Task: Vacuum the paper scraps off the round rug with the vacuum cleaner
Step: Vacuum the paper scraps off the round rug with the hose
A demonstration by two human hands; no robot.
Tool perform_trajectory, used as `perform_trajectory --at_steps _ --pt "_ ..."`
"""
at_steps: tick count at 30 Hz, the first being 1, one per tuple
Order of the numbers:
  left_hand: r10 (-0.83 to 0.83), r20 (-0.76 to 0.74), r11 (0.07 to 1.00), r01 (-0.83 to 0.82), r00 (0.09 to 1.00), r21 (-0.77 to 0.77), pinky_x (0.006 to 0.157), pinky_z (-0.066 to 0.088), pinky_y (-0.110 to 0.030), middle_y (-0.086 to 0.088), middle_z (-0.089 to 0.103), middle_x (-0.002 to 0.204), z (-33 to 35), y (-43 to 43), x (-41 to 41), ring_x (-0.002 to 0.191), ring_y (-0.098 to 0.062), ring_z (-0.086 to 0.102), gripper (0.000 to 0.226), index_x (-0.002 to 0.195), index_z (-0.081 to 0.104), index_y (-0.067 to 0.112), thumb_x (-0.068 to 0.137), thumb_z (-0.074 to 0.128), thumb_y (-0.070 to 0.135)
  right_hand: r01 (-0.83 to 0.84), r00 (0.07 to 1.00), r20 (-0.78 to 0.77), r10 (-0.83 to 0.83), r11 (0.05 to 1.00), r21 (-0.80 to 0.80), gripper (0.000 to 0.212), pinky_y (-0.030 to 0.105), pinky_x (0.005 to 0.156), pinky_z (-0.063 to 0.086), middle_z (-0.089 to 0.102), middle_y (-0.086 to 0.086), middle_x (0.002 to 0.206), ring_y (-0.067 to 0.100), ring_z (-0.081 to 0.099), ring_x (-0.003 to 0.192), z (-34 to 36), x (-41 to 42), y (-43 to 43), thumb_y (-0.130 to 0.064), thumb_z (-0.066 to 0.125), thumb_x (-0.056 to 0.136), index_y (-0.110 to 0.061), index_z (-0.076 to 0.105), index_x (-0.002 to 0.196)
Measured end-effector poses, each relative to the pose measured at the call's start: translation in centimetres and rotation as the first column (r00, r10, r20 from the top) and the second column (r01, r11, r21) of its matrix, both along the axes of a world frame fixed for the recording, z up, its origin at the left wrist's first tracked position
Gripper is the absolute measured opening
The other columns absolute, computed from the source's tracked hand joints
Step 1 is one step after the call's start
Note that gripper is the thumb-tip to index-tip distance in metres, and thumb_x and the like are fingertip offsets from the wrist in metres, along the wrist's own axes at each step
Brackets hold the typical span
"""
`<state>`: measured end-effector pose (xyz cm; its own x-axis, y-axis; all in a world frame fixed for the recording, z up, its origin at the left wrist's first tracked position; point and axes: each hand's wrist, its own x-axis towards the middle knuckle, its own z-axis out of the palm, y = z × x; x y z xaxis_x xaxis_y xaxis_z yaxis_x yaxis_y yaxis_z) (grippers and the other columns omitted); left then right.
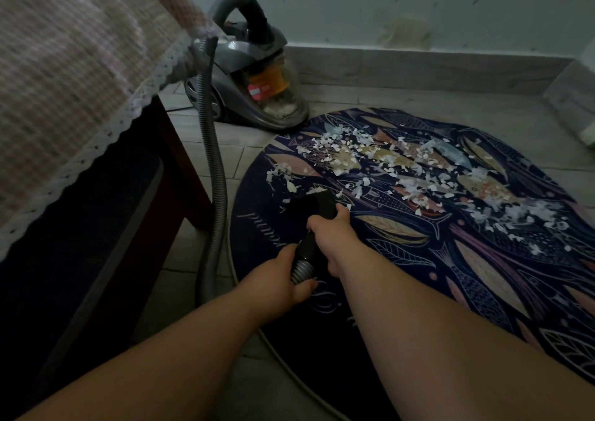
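Black plastic nozzle (317,204) is gripped by the right hand (335,240), grey ribbed hose (214,169) by the left hand (283,279), arms stretched forward. White paper scraps (344,159) are strewn over the round navy fish-print rug (483,275); nozzle mouth's hidden.

Scraps (341,159) on rug (402,291); vacuum cleaner (244,76) behind, seemingly beside table (80,82).

1. Left hand (283,279) and right hand (331,237): both bare, skin uncovered.
2. Left forearm (180,356): bare along its whole visible length, to the lower edge of view.
3. Right forearm (434,333): likewise bare to the lower edge.
4. Dim light; fingernail detail cannot be told.
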<state>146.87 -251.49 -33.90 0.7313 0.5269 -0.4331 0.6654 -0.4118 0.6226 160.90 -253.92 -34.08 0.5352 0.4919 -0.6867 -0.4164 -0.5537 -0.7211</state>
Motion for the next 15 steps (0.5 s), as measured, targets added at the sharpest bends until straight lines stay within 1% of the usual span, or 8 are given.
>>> perform_trajectory --at_steps 2,4,6,8,11,13,15 --pt "0.005 0.001 1.000 -0.005 1.000 0.012 0.066 0.051 -0.026 0.004 0.058 0.097 -0.2 0.0 0.4 0.074 -0.010 0.060 0.068 0.142 0.021 0.029 0.088 0.059 0.042 -0.005 1.000 -0.004 0.005 1.000 0.003 0.082 0.046 0.084 0.055 0.053 0.010 0.109 0.031 0.058 0.095 0.0 0.4 0.1 -0.018 0.057 0.092 -0.041 0.010 0.155" --pt "0.026 -0.003 1.000 -0.026 1.000 0.008 0.066 0.051 -0.026 0.004 0.057 0.098 -0.3 0.3 0.3 0.074 -0.010 0.060 0.070 0.143 0.020 0.029 0.088 0.060 0.042 -0.017 1.000 -0.005 0.017 1.000 0.012 0.082 0.044 0.081 0.054 0.050 0.006 0.104 0.030 0.057 0.093 -0.1 0.4 0.5 -0.017 0.057 0.093 -0.041 0.008 0.155" --pt "0.060 0.005 0.998 -0.060 0.998 -0.006 0.066 0.051 -0.025 0.003 0.058 0.102 -0.5 1.0 -0.2 0.074 -0.009 0.059 0.072 0.144 0.019 0.029 0.087 0.061 0.042 -0.036 0.999 -0.014 0.036 0.999 0.020 0.084 0.047 0.087 0.055 0.051 0.008 0.108 0.031 0.058 0.096 -0.3 0.0 1.4 -0.018 0.057 0.092 -0.043 0.007 0.155" --pt "0.079 0.001 0.997 -0.079 0.997 -0.006 0.067 0.052 -0.025 0.000 0.059 0.105 -0.6 1.5 -0.7 0.077 -0.012 0.060 0.073 0.144 0.020 0.029 0.087 0.062 0.042 -0.073 0.997 -0.035 0.073 0.997 0.014 0.083 0.051 0.091 0.055 0.053 0.011 0.115 0.032 0.059 0.099 -0.4 -0.4 2.0 -0.019 0.058 0.091 -0.044 0.008 0.154" --pt "0.083 -0.018 0.996 -0.083 0.996 0.018 0.070 0.053 -0.028 -0.003 0.060 0.109 -0.5 1.6 -1.0 0.081 -0.017 0.062 0.072 0.143 0.020 0.028 0.086 0.061 0.043 -0.100 0.992 -0.072 0.101 0.995 0.011 0.084 0.053 0.091 0.055 0.055 0.013 0.118 0.035 0.062 0.103 -0.1 -1.1 2.5 -0.021 0.060 0.086 -0.047 0.013 0.151" --pt "0.080 -0.011 0.997 -0.080 0.997 0.017 0.069 0.054 -0.030 -0.003 0.060 0.108 -0.3 1.4 -1.0 0.078 -0.017 0.062 0.071 0.142 0.022 0.027 0.086 0.061 0.044 -0.101 0.992 -0.080 0.101 0.995 -0.005 0.089 0.054 0.090 0.055 0.057 0.015 0.120 0.037 0.063 0.103 -0.1 -1.3 2.5 -0.024 0.062 0.078 -0.049 0.015 0.149" --pt "0.060 0.009 0.998 -0.060 0.998 0.007 0.065 0.053 -0.027 -0.003 0.060 0.106 -0.1 1.1 -0.9 0.071 -0.012 0.060 0.069 0.141 0.023 0.026 0.087 0.061 0.043 -0.090 0.993 -0.078 0.088 0.996 -0.018 0.093 0.054 0.090 0.055 0.056 0.015 0.123 0.038 0.063 0.104 0.0 -1.2 2.4 -0.025 0.061 0.074 -0.048 0.014 0.150"
